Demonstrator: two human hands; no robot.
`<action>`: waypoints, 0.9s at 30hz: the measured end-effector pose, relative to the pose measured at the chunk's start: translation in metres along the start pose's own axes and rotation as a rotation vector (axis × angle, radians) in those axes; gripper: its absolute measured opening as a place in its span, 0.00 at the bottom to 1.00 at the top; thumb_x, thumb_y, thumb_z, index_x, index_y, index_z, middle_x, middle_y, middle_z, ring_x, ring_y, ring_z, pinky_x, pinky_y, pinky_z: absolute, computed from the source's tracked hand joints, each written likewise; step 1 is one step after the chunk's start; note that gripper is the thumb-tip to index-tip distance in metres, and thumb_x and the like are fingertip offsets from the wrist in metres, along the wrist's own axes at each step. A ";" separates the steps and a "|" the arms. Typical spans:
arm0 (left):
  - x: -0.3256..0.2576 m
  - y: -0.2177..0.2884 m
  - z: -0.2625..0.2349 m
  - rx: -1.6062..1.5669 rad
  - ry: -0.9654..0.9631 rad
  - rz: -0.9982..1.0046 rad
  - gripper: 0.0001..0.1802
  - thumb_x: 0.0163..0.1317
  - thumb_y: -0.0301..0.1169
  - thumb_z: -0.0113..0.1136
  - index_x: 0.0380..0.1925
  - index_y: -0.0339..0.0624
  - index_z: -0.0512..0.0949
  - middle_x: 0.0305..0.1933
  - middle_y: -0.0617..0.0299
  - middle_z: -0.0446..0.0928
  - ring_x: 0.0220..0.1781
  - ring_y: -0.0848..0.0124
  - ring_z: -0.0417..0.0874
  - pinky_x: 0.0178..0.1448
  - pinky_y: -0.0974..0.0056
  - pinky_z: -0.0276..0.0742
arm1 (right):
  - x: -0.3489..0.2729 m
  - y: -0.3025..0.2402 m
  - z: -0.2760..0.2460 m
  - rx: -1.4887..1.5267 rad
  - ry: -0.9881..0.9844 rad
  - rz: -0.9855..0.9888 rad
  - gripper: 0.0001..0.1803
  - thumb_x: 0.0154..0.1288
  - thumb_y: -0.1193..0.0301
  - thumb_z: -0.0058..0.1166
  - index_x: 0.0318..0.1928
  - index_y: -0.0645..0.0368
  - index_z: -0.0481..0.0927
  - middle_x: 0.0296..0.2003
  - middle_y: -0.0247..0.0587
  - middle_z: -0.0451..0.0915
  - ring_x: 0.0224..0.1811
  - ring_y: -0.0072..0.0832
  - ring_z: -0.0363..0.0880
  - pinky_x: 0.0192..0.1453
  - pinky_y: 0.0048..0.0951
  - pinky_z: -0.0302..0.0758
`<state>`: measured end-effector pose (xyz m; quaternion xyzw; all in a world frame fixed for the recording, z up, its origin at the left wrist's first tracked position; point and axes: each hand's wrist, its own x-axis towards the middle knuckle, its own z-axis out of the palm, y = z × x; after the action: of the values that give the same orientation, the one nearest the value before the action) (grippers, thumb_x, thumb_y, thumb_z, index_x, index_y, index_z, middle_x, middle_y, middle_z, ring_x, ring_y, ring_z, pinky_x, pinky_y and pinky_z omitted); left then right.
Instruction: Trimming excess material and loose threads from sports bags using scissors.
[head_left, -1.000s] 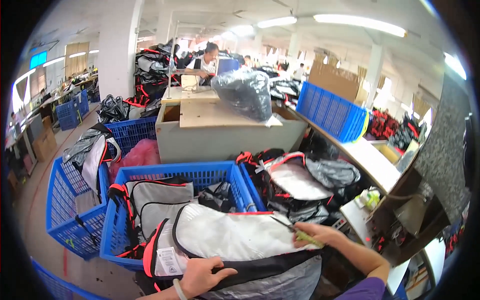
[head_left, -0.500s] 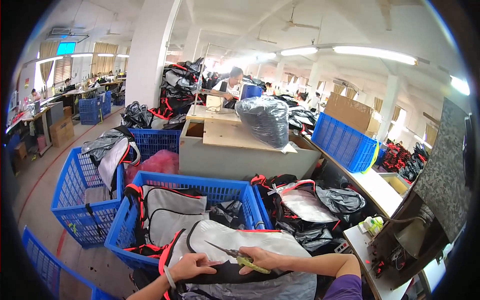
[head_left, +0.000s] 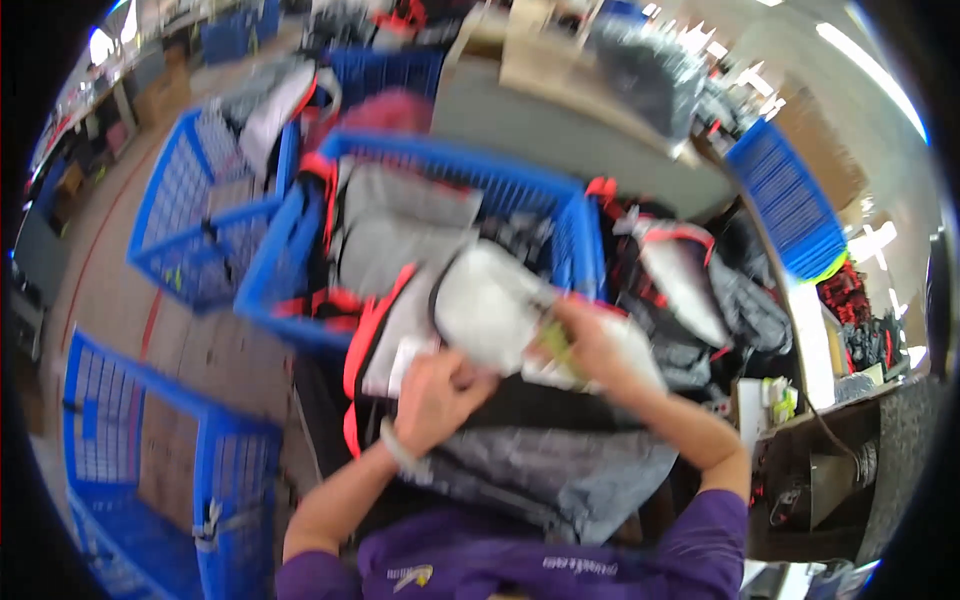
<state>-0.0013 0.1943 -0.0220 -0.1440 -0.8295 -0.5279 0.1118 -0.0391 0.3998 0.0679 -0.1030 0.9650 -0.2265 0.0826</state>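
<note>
Both hands (head_left: 435, 395) on grey backpack (head_left: 500, 330)

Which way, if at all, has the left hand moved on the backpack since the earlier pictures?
Yes. The left hand has moved up the backpack, from its near edge toward the white panel and the right hand.

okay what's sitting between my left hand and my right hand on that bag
In the head view, a white panel of the bag spans the stretch between the left hand and the right hand. The picture is blurred, so finer detail is unclear.
</note>
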 end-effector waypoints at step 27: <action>-0.007 0.004 -0.005 -0.047 0.000 -0.052 0.18 0.41 0.32 0.74 0.16 0.40 0.69 0.18 0.59 0.70 0.24 0.63 0.67 0.35 0.62 0.63 | -0.033 0.064 -0.018 -0.175 -0.270 -0.338 0.34 0.38 0.45 0.71 0.25 0.63 0.71 0.23 0.43 0.74 0.29 0.44 0.75 0.32 0.40 0.69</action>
<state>0.0074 0.1905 -0.0186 -0.1247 -0.8204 -0.5499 0.0948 -0.0209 0.4716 0.0582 -0.2991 0.9303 -0.1368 0.1625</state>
